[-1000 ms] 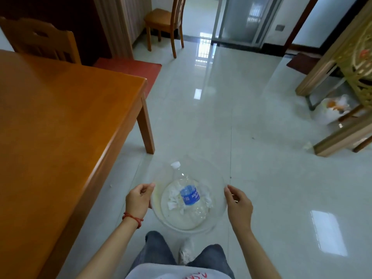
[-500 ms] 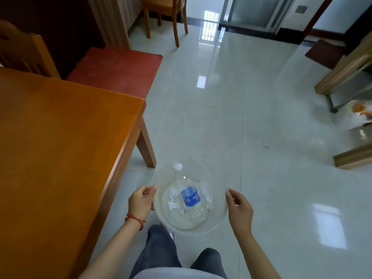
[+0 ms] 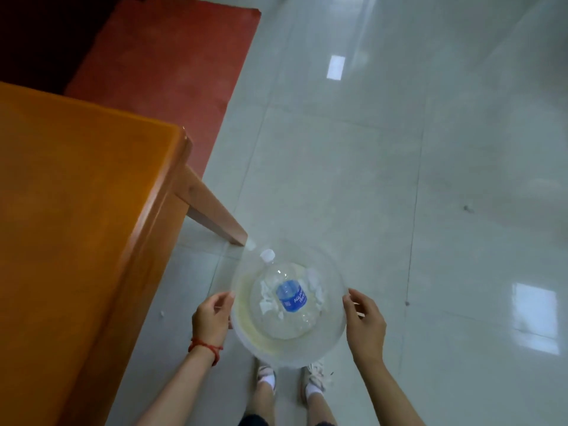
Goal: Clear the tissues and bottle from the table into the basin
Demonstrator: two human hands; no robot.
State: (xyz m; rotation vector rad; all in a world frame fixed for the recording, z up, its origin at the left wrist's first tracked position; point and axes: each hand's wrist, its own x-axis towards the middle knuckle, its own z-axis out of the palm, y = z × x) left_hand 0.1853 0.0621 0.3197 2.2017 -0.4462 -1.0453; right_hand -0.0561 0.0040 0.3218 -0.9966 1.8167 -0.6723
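A clear round plastic basin [image 3: 333, 333] is held over the floor, in front of my legs. Inside it lies an empty clear bottle [image 3: 289, 295] with a blue label and a white cap pointing away from me. Crumpled white tissues [image 3: 266, 299] lie under and beside the bottle. My left hand [image 3: 212, 318], with a red string at the wrist, grips the basin's left rim. My right hand [image 3: 365, 324] grips the right rim.
The orange wooden table [image 3: 76, 210] fills the left side, its corner leg [image 3: 212, 210] just beyond the basin. A red mat [image 3: 166, 66] lies on the floor behind the table. Glossy pale tiles [image 3: 399, 149] stretch ahead and to the right. My shoes [image 3: 313, 379] show below the basin.
The view has tilted down towards the floor, so the chairs and doorway have left the frame. Both hands keep hold of the basin, with the bottle and tissues still inside.
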